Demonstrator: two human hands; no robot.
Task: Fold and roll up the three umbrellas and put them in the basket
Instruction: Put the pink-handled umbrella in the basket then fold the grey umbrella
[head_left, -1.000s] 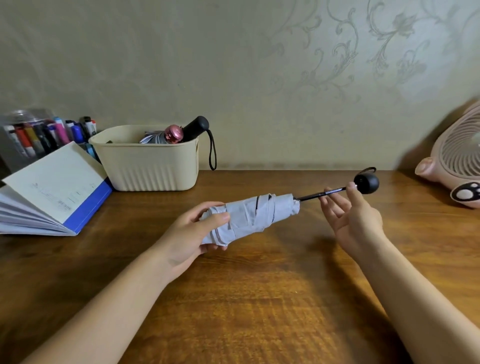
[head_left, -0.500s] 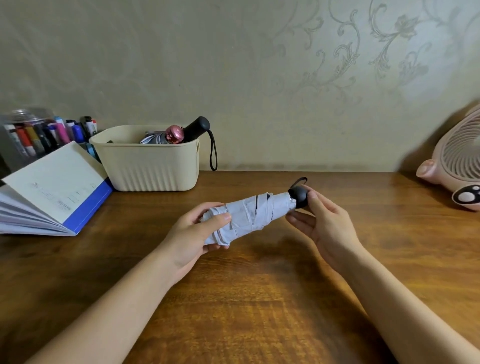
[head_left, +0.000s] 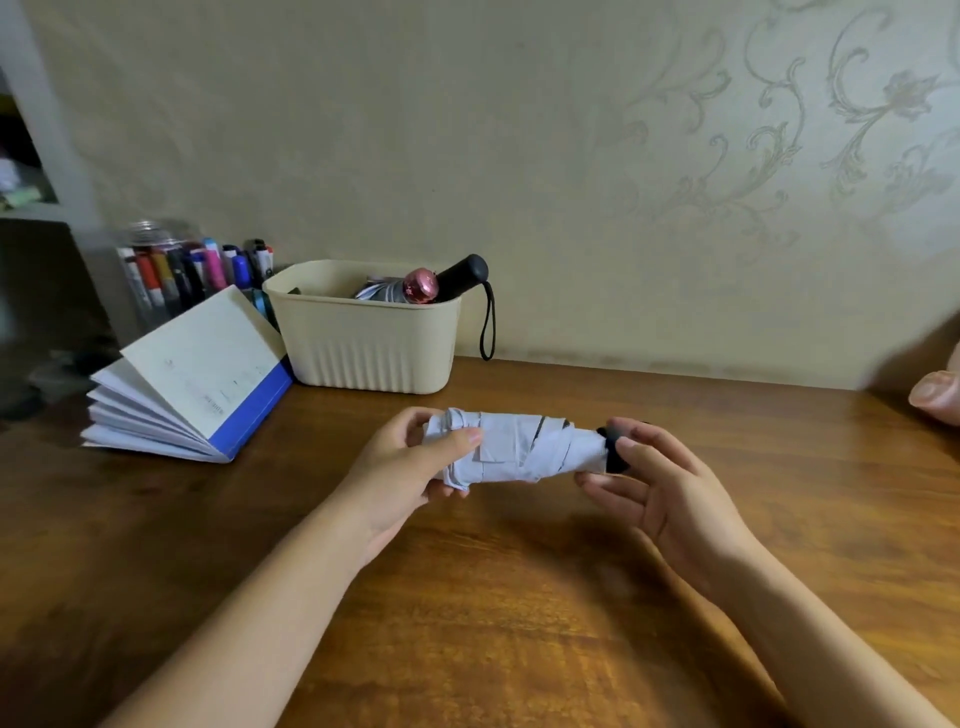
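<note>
Now the pale grey umbrella (head_left: 519, 449) is sitting fully collapsed: a second ago its shaft was still drawn out, and I am seeing the black handle (head_left: 613, 451) pushed right up against the rolled canopy. I am holding it in the air just in front of the cream basket (head_left: 363, 345), my left hand (head_left: 410, 467) wrapping its fingers around the tip end, my right hand (head_left: 670, 493) pressing thumb and fingertips on the handle while the other fingers are spreading loose. Two umbrellas are already lying in the basket, so I am judging only the drop-in remains. An open book (head_left: 197, 374) is leaning left of the basket.
</note>
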